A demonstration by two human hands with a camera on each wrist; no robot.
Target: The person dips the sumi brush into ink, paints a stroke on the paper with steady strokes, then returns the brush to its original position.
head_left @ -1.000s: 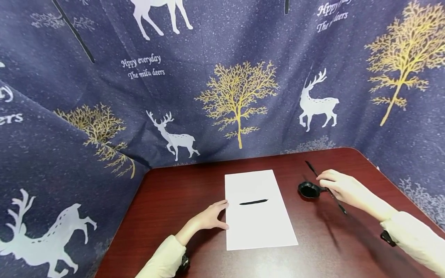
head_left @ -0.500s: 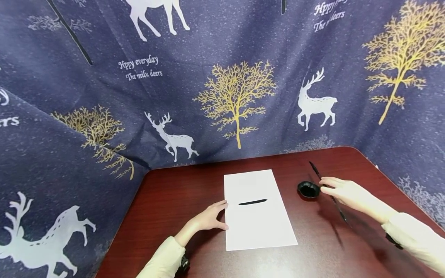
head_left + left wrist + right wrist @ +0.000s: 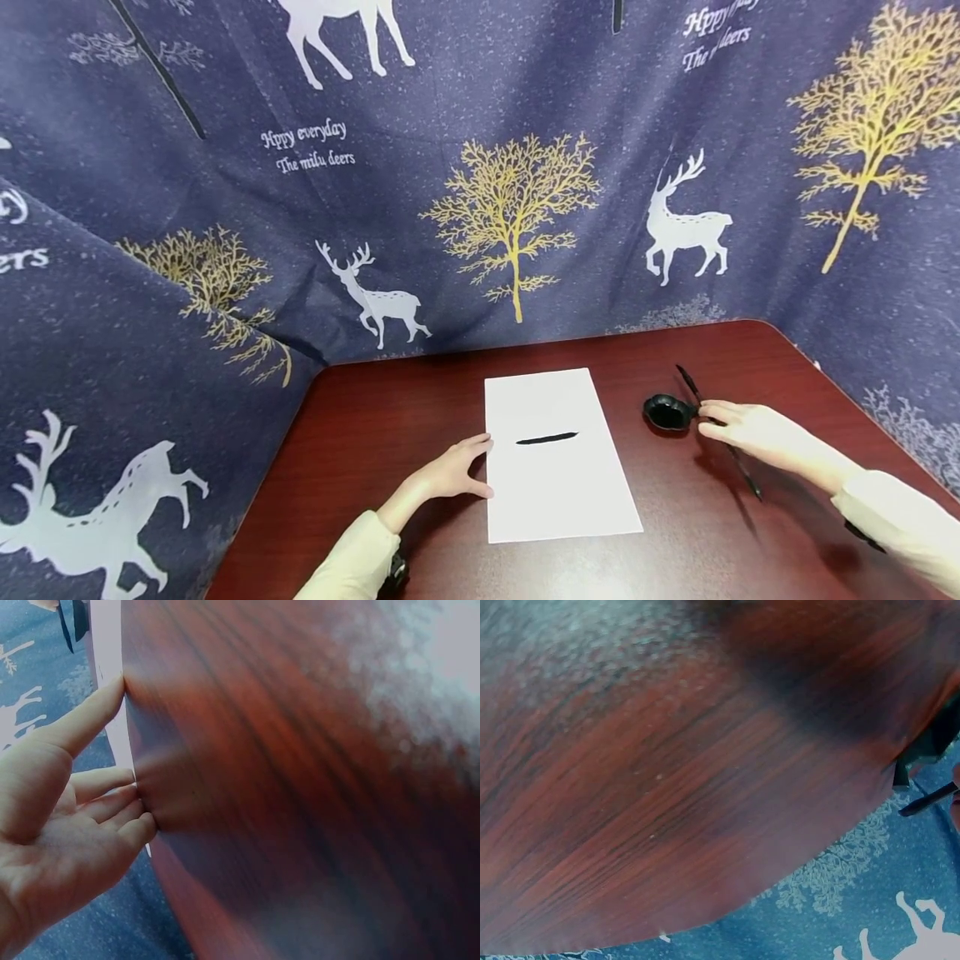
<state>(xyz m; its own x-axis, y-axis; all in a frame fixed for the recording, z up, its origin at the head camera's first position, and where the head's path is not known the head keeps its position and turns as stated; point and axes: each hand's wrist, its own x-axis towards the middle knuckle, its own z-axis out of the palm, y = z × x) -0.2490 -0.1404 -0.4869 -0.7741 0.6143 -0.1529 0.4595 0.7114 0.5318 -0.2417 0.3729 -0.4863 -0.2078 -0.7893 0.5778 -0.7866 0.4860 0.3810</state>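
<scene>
A white sheet of paper (image 3: pixel 555 492) bears one black brush stroke (image 3: pixel 547 438) across its middle. My left hand (image 3: pixel 448 471) touches the sheet's left edge with thumb and fingertips, the fingers extended; the left wrist view shows this hand (image 3: pixel 67 795) along the edge too. My right hand (image 3: pixel 757 433) pinches a thin black writing brush (image 3: pixel 742 473), held slanting, its far end pointing away from me. Just left of those fingers stands a small black dish (image 3: pixel 667 412) with a scalloped rim. In the right wrist view only the brush's end (image 3: pixel 926 802) and some fingertips show.
Everything lies on a dark red wooden table (image 3: pixel 390 417) with rounded corners. A blue cloth (image 3: pixel 420 192) printed with deer and golden trees hangs behind it and at the sides. Light glares on the table's near part.
My right hand has moved a little to the right and toward me, carrying the brush away from the dish. My left hand, the paper and the dish have stayed in place.
</scene>
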